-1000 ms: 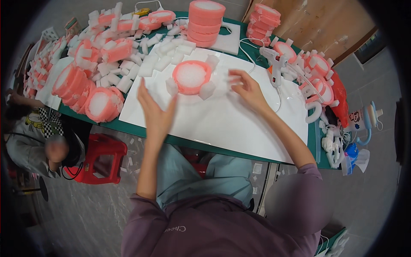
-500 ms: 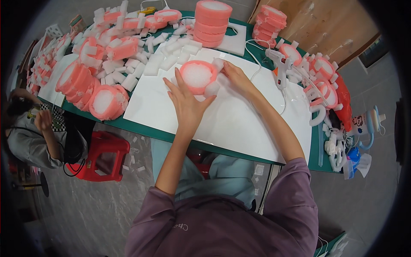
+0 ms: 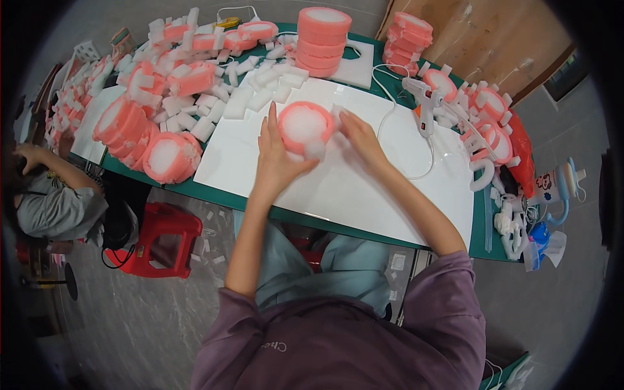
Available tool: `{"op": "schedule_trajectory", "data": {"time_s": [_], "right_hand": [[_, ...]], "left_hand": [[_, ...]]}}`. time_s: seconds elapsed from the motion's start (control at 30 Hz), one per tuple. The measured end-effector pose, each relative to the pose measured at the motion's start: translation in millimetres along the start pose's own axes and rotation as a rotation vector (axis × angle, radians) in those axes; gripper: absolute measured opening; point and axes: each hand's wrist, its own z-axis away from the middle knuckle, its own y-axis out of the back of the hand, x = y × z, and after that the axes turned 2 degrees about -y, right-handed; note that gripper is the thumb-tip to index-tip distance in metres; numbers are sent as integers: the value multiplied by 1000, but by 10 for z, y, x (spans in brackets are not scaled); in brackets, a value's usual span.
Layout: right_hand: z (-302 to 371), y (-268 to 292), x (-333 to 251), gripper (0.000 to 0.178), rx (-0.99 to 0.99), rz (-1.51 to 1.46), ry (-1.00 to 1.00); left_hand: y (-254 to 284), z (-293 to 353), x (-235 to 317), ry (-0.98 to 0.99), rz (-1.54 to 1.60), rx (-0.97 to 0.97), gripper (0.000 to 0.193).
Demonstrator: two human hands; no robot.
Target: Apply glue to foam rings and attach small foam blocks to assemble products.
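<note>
A round pink foam disc with a white centre (image 3: 304, 122) is over the white board (image 3: 364, 188) in front of me. Along its left side runs my left hand (image 3: 276, 159), fingers upright against the rim and thumb reaching under the near edge. Beside that thumb, a white foam block (image 3: 315, 150) sits at the disc's near right rim. My right hand (image 3: 359, 134) pinches another small white foam block (image 3: 337, 112) at the disc's right edge. Whether this block touches the rim is hard to make out.
A white glue gun (image 3: 424, 104) with its cord lies right of my hands. Stacked pink discs (image 3: 323, 42) stand at the back. Loose white foam blocks (image 3: 188, 110) and more pink discs (image 3: 168, 158) crowd the left. A person (image 3: 62, 201) sits near a red stool (image 3: 162, 237).
The disc has turned and come slightly nearer, its near block shifting with it. My left fingers moved from over the rim to its left side. The right hand's block came nearer too.
</note>
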Motion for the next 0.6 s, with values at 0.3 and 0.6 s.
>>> {"op": "schedule_trajectory", "data": {"time_s": [0.3, 0.6], "right_hand": [[1117, -48, -280, 68, -205, 88, -102], [391, 336, -337, 92, -528, 396, 209]], "left_hand": [[925, 29, -303, -34, -261, -418, 123], [418, 905, 179, 297, 160, 117, 55]]}}
